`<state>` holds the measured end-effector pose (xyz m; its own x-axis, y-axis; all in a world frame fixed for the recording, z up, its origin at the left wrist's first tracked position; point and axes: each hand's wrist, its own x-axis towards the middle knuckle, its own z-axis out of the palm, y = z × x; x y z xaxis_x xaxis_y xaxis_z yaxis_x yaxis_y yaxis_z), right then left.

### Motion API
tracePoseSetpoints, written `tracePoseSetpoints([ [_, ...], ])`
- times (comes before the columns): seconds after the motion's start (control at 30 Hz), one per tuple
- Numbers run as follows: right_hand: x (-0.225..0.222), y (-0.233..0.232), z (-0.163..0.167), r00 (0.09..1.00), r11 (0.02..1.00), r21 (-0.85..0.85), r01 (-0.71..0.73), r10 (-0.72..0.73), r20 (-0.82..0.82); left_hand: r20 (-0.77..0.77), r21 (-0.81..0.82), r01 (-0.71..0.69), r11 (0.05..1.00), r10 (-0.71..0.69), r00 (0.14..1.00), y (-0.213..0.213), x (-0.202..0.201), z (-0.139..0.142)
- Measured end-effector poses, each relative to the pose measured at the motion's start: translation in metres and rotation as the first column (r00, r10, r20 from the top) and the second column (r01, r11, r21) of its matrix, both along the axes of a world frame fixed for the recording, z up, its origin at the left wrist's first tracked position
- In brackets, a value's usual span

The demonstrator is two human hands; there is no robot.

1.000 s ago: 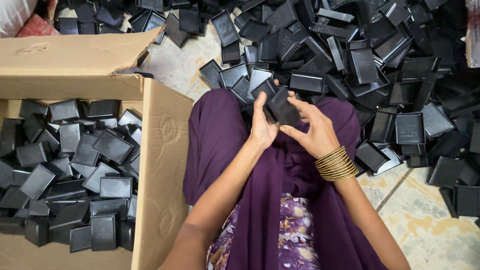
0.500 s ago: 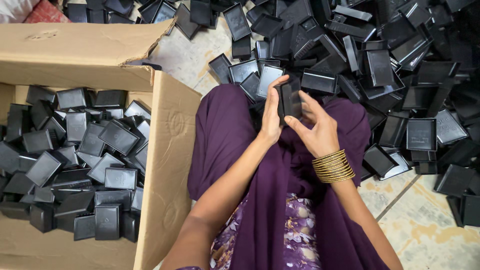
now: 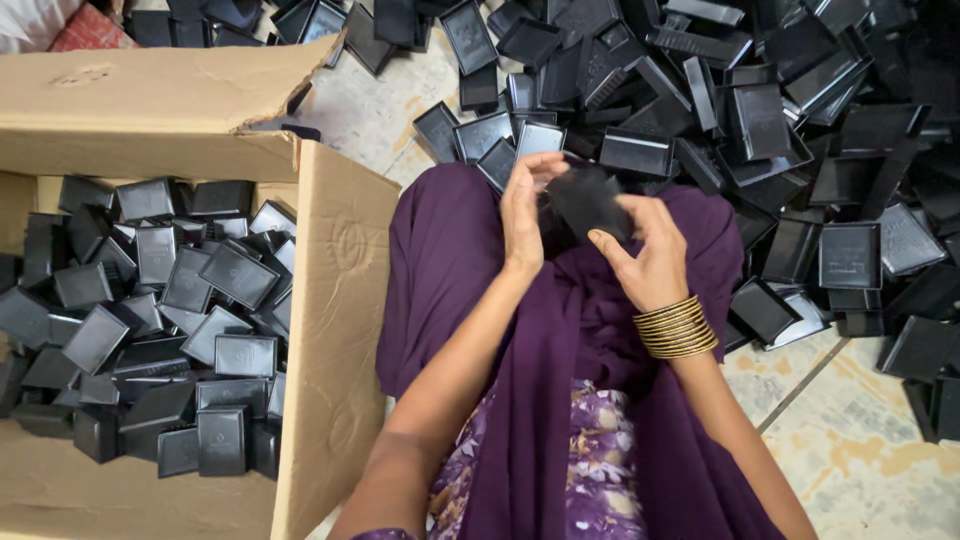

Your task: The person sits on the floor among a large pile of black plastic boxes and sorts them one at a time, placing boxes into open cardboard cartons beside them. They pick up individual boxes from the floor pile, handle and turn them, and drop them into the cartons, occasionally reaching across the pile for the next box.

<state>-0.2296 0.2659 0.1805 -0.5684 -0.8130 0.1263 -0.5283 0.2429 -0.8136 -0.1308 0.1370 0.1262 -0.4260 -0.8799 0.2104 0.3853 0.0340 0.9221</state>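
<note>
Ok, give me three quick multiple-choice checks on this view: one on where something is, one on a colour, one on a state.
1. Where is the open brown cardboard box?
A. On the person's left
B. On the person's right
C. On the lap

2. What colour are the metal bangles on the right wrist?
A. Silver
B. Gold
C. Red

3. How is the small black plastic case held?
A. Lying on the floor
B. In the left hand alone
C. Between both hands

Answers:
1. A: the box sits left of the purple-draped lap.
2. B: they are gold-coloured.
3. C: the left hand and right hand both have fingers on it, above the lap.
</note>
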Motion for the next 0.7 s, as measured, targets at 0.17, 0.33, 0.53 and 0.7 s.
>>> tracePoseSetpoints([
  [0.17,0.016,0.006,0.011,0.965,0.976,-0.084,-0.200,0.181,-0.188,0.287,-0.239,-0.239,0.941,0.304,0.909,-0.004,0.003,-0.018],
  [0.33,0.032,0.005,0.001,0.993,0.992,0.047,-0.116,0.116,0.015,0.281,-0.049,-0.322,0.945,0.323,0.904,-0.004,-0.003,-0.017],
  [0.53,0.001,0.005,-0.015,0.900,0.997,-0.078,-0.024,0.055,0.433,0.515,-0.422,0.074,0.903,0.172,0.840,-0.008,0.012,0.009],
  [0.7,-0.031,0.000,-0.016,0.798,0.962,-0.146,-0.232,0.274,0.536,0.466,-0.395,-0.115,0.911,0.307,0.830,0.002,0.063,0.038],
])
